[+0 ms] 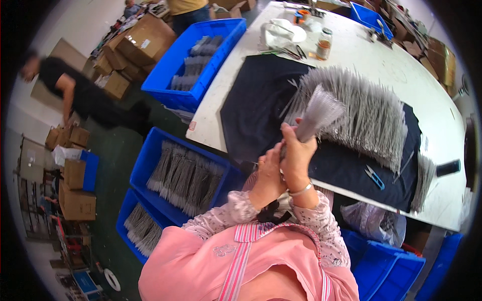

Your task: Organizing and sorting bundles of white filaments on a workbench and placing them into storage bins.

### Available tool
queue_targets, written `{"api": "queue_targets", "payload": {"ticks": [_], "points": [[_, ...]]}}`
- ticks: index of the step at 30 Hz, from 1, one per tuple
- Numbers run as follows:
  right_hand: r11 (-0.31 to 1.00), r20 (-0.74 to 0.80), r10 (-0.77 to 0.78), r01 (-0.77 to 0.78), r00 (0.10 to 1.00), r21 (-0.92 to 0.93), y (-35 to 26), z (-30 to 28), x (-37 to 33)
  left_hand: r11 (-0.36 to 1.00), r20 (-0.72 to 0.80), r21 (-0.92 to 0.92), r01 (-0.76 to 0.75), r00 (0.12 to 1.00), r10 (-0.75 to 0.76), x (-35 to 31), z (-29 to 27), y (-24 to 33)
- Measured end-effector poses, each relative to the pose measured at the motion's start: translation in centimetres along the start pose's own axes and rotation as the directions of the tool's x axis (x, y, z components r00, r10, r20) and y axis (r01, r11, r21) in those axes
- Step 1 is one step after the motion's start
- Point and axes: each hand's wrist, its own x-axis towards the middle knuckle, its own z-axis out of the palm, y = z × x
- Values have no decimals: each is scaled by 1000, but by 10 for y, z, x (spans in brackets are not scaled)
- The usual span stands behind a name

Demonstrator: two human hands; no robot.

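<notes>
My right hand is closed around a bundle of thin grey strands, its pale, brush-like end fanning up and away from me. Just below it, my left hand presses against the right one, its fingers closed at the bundle's lower end, which the hands mostly hide. Behind the bundle, a large heap of the same grey strands lies on a dark cloth over the white table. Thread snips with blue handles rest on the cloth right of my hands.
Blue bins of strand bundles stand left: a far bin, a near bin and a lower bin. A glass jar and a dark cylinder are on the table. A person in black is at far left, near cardboard boxes.
</notes>
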Motion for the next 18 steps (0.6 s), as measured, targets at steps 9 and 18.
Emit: {"api": "queue_targets", "payload": {"ticks": [9, 18], "points": [[965, 322, -218, 252, 921, -69, -9, 1, -11, 388, 75, -894, 225, 928, -365, 15, 12, -23], [979, 412, 205, -190, 888, -78, -2, -18, 5, 138, 584, -757, 638, 756, -294, -2, -25, -33]]}}
